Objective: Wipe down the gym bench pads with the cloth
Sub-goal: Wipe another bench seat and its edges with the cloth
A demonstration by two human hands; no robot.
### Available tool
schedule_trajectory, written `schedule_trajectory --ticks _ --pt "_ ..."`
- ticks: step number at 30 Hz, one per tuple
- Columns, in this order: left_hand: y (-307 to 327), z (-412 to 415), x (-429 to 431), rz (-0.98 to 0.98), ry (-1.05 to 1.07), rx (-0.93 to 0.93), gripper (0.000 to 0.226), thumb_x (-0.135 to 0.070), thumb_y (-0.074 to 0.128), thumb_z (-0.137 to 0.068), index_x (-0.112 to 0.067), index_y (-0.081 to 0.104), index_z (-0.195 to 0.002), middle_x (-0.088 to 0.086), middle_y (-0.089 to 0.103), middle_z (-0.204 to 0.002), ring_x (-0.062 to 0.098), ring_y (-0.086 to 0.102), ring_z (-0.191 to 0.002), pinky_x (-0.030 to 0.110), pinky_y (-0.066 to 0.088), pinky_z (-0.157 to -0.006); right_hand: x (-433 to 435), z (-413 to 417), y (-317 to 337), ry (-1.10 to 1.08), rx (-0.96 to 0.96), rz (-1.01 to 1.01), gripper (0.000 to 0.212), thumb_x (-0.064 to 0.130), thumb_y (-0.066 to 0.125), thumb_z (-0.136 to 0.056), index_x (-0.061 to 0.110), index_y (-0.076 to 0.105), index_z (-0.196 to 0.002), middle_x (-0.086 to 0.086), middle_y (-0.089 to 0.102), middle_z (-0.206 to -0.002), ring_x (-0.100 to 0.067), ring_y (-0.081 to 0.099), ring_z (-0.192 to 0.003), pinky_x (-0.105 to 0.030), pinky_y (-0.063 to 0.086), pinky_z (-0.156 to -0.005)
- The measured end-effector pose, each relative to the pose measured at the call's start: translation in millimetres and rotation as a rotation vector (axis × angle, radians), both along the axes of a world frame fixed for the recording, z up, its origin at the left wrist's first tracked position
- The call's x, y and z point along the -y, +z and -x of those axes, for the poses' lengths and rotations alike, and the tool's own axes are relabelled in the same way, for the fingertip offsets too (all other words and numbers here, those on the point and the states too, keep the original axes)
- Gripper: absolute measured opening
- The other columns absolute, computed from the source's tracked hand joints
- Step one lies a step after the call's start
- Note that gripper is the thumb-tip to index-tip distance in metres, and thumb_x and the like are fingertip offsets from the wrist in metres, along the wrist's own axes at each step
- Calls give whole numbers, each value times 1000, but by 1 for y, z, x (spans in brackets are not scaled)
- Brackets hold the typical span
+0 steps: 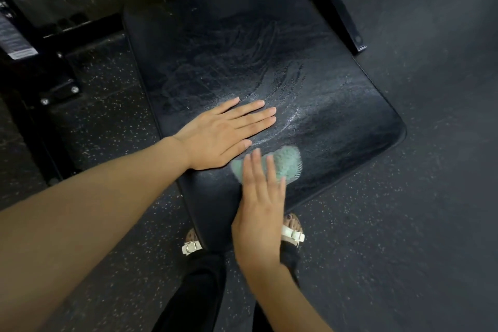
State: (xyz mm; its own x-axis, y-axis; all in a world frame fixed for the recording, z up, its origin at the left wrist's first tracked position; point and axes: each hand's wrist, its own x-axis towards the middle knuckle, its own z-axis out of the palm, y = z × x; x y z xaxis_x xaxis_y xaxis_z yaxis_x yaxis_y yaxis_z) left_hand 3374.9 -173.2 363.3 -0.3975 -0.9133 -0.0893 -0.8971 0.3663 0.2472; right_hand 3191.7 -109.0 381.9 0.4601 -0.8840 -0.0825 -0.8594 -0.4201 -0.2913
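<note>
My right hand (258, 197) presses the limp green cloth (287, 164) under straight fingers. My left hand (223, 137) lies flat just beside it, bracing on the slick, wet-streaked bench pad (336, 116). The cloth likely bunches, so I'd press on its middle.

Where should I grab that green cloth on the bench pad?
Probably the bunched part of the cloth showing beyond the right hand's fingertips, pinched from above: it lies flat on the pad, so only that uncovered fold offers a grip.
</note>
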Motion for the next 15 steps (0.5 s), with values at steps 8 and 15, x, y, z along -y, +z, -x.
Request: schedule_trajectory --ticks 8,15 --pt "-1 -3 2 17 -25 -11 57 -35 17 -104 -19 15 -158 -4 11 -165 15 7 -152 38 3 -123 -67 -30 14 229 -45 -118 73 15 33 -77 16 39 -149 2 32 -159 -21 25 -148 -43 21 -115" --pt "-3 -3 2 24 -13 -10 57 -36 15 -104 -21 12 -158 -6 8 -165 13 5 -152 38 3 -123 -37 0 15 292 -75 -103 75 10 36 -80 18 28 -153 3 26 -162 -17 20 -150 -40 17 -119"
